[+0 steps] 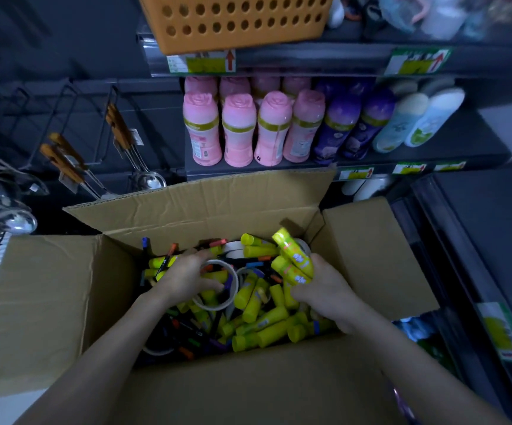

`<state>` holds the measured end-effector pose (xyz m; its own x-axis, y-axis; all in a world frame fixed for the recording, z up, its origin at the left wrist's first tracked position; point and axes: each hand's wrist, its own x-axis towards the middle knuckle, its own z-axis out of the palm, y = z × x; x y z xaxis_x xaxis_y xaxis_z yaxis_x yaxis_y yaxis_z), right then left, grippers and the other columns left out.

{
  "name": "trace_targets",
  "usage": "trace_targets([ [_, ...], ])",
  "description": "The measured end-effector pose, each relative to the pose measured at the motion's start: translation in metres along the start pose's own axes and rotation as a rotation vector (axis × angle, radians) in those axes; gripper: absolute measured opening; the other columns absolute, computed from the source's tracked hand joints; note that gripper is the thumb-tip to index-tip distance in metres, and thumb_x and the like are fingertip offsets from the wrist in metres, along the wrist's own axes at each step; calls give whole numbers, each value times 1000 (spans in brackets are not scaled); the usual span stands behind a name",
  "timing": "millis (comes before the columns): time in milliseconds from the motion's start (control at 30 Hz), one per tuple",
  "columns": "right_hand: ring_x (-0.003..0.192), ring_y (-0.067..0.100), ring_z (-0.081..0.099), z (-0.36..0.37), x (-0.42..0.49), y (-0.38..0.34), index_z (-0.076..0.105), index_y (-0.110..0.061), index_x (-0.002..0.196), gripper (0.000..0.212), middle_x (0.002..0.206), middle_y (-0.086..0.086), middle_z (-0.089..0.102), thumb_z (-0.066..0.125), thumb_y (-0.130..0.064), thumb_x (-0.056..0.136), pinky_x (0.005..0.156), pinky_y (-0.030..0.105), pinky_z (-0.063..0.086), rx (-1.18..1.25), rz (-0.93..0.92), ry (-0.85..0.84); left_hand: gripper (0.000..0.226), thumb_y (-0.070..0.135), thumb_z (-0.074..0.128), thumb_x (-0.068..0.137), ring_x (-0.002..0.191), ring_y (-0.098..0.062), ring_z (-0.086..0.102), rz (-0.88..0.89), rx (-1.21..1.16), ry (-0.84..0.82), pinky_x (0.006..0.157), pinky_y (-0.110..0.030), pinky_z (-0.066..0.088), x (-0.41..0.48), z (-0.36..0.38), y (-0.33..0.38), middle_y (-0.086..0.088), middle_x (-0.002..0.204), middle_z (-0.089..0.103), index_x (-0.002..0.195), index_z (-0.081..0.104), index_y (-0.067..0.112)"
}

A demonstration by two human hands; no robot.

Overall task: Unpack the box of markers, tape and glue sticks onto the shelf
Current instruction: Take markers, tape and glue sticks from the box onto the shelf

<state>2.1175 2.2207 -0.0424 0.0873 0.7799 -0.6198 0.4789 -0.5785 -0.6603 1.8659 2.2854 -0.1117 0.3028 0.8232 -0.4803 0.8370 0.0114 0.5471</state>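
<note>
An open cardboard box [49, 289] stands below me, filled with yellow glue sticks [261, 329], dark markers with coloured caps [187, 335] and white tape rolls [233, 279]. My right hand [322, 289] grips a bunch of yellow glue sticks [291, 259], lifted just above the heap at the box's right side. My left hand [184, 276] is down among the contents with its fingers curled at the rim of a tape roll. The dark shelf [432, 148] rises right behind the box.
Pink bottles [238, 130], purple bottles [343, 127] and pale ones fill the shelf behind the box. An orange perforated basket [236, 19] sits on the shelf above. Ladles and utensils [144, 176] hang at the left. Another dark rack [469, 271] runs down the right.
</note>
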Motion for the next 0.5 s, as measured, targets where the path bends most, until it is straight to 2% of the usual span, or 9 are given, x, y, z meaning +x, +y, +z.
trace_targets([
  [67, 49, 13, 48, -9, -11, -2, 50, -22, 97, 30, 70, 4, 54, 61, -6, 74, 38, 22, 36, 139, -13, 34, 13, 17, 71, 82, 69, -19, 55, 66, -16, 42, 62, -33, 43, 2, -2, 9, -2, 80, 60, 84, 59, 21],
  [133, 48, 13, 49, -18, -19, -5, 50, -20, 99, 30, 67, 5, 53, 60, -3, 76, 39, 23, 35, 229, -29, 53, 28, 5, 59, 86, 67, -16, 52, 191, -33, 153, 59, -31, 38, 7, -1, 23, 4, 70, 52, 70, 50, 26],
  [233, 59, 16, 54, -28, -24, -7, 51, -20, 102, 33, 75, 9, 55, 59, -1, 77, 41, 26, 37, 314, -46, 81, 14, 1, 53, 80, 76, -17, 51, 403, -40, 264, 64, -25, 32, 21, 2, 51, -3, 82, 55, 82, 61, 13],
  [300, 60, 14, 57, -34, -25, -6, 52, -19, 105, 33, 78, 8, 57, 61, -1, 78, 44, 27, 38, 375, -40, 92, 19, 6, 50, 79, 80, -16, 52, 450, -71, 258, 67, -23, 33, 34, 6, 73, -6, 88, 57, 88, 66, 9],
  [367, 57, 10, 57, -40, -25, -3, 53, -21, 104, 33, 79, 5, 58, 63, -3, 79, 44, 26, 39, 416, -38, 101, 30, 21, 43, 76, 80, -15, 54, 499, -113, 258, 70, -26, 36, 45, 8, 97, -7, 87, 62, 86, 67, 6],
  [433, 58, 10, 57, -44, -25, 0, 53, -23, 104, 33, 78, 4, 58, 65, -5, 79, 44, 25, 39, 418, -58, 118, 38, 30, 38, 73, 77, -20, 56, 527, -105, 203, 69, -33, 40, 59, 13, 113, -8, 80, 64, 81, 64, 3],
  [500, 61, 12, 57, -50, -24, 2, 52, -25, 103, 33, 77, 4, 58, 68, -8, 80, 43, 25, 39, 404, -98, 154, 34, 27, 40, 76, 82, -24, 60, 508, -26, 96, 71, -38, 45, 74, 21, 123, -9, 85, 66, 86, 64, 5],
])
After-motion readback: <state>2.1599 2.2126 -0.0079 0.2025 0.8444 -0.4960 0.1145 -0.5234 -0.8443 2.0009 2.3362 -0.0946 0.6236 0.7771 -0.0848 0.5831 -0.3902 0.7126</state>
